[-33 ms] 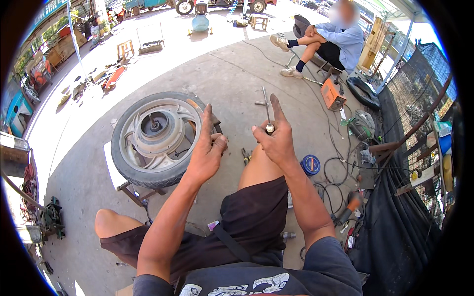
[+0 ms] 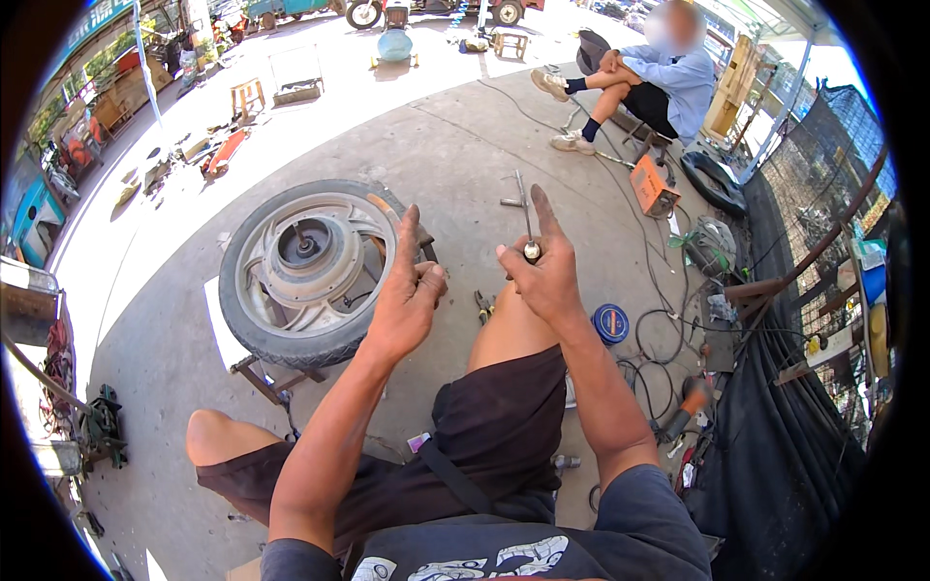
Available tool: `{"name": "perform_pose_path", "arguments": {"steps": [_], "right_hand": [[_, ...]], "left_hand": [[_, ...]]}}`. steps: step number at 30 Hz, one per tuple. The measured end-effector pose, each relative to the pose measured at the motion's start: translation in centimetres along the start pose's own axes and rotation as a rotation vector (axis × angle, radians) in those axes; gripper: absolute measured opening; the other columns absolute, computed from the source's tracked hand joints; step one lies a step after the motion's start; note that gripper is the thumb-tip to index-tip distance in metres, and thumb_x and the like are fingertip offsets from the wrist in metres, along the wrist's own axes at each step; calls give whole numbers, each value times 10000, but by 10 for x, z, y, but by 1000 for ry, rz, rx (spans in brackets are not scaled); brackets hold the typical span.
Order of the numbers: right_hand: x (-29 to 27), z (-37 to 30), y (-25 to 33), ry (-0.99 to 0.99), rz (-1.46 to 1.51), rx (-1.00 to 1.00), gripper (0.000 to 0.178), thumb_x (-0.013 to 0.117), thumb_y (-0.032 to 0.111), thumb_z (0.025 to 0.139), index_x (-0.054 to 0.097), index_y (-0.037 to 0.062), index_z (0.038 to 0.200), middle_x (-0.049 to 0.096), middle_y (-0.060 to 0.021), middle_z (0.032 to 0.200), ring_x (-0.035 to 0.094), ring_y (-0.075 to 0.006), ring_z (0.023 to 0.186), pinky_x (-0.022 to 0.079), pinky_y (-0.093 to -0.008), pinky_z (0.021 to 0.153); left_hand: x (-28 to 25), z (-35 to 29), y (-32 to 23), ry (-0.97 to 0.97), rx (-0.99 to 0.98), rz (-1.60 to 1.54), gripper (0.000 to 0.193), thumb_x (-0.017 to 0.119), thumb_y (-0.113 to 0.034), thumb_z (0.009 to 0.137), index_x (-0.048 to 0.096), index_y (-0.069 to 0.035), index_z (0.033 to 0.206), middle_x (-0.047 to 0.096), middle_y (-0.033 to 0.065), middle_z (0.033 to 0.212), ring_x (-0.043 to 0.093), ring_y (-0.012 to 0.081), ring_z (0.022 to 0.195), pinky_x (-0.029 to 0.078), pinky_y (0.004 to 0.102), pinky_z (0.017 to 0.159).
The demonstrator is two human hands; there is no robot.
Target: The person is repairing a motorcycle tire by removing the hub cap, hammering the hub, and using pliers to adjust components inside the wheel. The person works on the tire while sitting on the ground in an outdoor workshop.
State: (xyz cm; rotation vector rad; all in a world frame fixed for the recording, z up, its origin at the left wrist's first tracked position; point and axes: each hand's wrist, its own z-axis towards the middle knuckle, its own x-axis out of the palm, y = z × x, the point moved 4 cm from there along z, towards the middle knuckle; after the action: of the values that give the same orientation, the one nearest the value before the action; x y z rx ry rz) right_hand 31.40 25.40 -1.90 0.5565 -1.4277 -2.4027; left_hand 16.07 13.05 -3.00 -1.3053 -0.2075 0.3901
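My left hand (image 2: pixel 407 298) is raised with its fingers stretched out and holds nothing. It hovers near the right edge of a spoked motor wheel (image 2: pixel 308 254) with a black tyre, which lies flat on a low stand (image 2: pixel 254 376). My right hand (image 2: pixel 548 279) points its index finger away from me. Between its thumb and fingers is a thin metal rod tool (image 2: pixel 525 208) with a rounded bright end and a short side piece near the far end; its exact kind cannot be made out. Pliers (image 2: pixel 484 308) lie on the floor beside my right knee.
A blue round tin (image 2: pixel 610 323), tangled black cables (image 2: pixel 651 339) and an angle grinder (image 2: pixel 686 409) are to my right. Farther off stand an orange machine (image 2: pixel 655 186) and a loose tyre (image 2: pixel 714 182). A seated person (image 2: pixel 668 82) rests at the back right. Black netting (image 2: pixel 775 436) borders the right side.
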Motion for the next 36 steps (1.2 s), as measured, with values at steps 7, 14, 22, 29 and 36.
{"name": "perform_pose_path", "arguments": {"steps": [7,14,22,29,36], "right_hand": [[4,-3,6,76,231,227,785,650,72,877,245,-32,1541,572,-5,716,511,-74,537,416,-228,441],[0,23,20,102,-85,-44,733,618,91,902,243,-149,1484,623,-52,638,575,-92,547,470,-248,507],[-40,66,20,-103,-354,-46,750,585,106,881,215,-203,1455,681,-115,643,656,-149,573,519,-265,590],[9,39,17,223,-308,-1,785,574,85,830,222,-134,1497,678,-136,643,667,-187,576,535,-284,647],[-53,80,108,-127,-260,-259,714,588,67,841,315,-85,1483,664,-93,624,605,-118,531,497,-282,534]], "left_hand": [[13,-9,-3,60,20,-2,702,444,-75,995,92,-90,1602,473,-5,684,404,77,608,372,232,575],[5,-13,14,15,-51,-39,717,451,-69,989,79,-91,1602,455,-12,671,399,74,595,362,233,556],[-14,-21,26,-58,-50,-89,721,464,-71,983,90,-89,1599,477,-15,668,394,61,582,348,214,537],[-21,-28,32,-77,-100,-67,734,468,-69,978,93,-139,1606,469,-18,675,383,56,575,331,212,521],[-26,-32,24,-98,-132,-41,736,456,-45,958,92,-71,1597,456,-15,658,394,63,596,363,234,557]]}}
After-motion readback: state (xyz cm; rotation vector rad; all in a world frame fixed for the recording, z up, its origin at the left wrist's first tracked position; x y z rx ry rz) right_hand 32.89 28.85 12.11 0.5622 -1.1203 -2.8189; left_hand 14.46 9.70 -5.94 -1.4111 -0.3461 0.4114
